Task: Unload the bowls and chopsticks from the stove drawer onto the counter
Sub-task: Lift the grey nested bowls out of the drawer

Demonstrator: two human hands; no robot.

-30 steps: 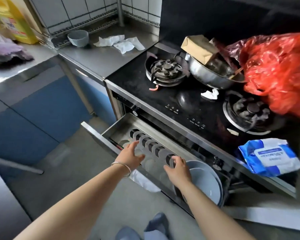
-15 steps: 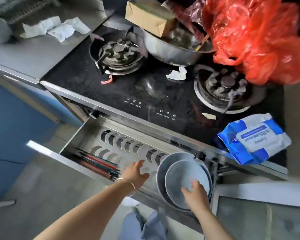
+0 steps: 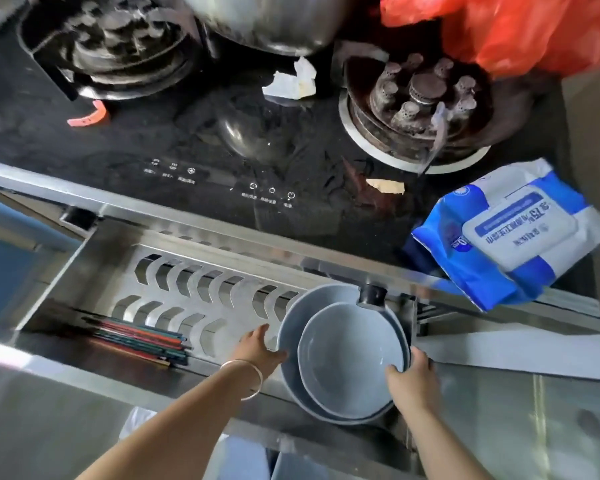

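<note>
1. Stove drawer (image 3: 94, 271) pulled open across the lower half of the frame, perforated steel rack inside.
2. 2 grey-blue bowls nested at the drawer's right end, lower centre-right of the frame: large bowl (image 3: 288, 327) underneath, small bowl (image 3: 347, 358) sitting inside it, shifted toward the right rim.
3. Left hand (image 3: 257, 348) just left of the large bowl, fingers curled against its outer left rim, thumb lying up along the rim; silver bangle (image 3: 253, 379) on the wrist.
4. Right hand (image 3: 409, 379) at the lower right edge of the bowls, thumb hooked over the small bowl's rim, fingers wrapped around the outside of the stack; clamped on the rims.
5. Bowls thus held between the 2 hands, 1 at each side; whether lifted or resting in the rack, cannot tell.
6. Chopsticks (image 3: 142, 341) in a bundle of red, green and dark sticks, lying flat at the drawer's front left, well apart from both hands.
7. Black stove top (image 3: 153, 143) above the drawer, 2 burners in the upper frame.
8. Blue wet-wipe pack (image 3: 510, 233) at right, overhanging the stove's front edge; red plastic bag (image 3: 516, 29) at upper right.
</note>
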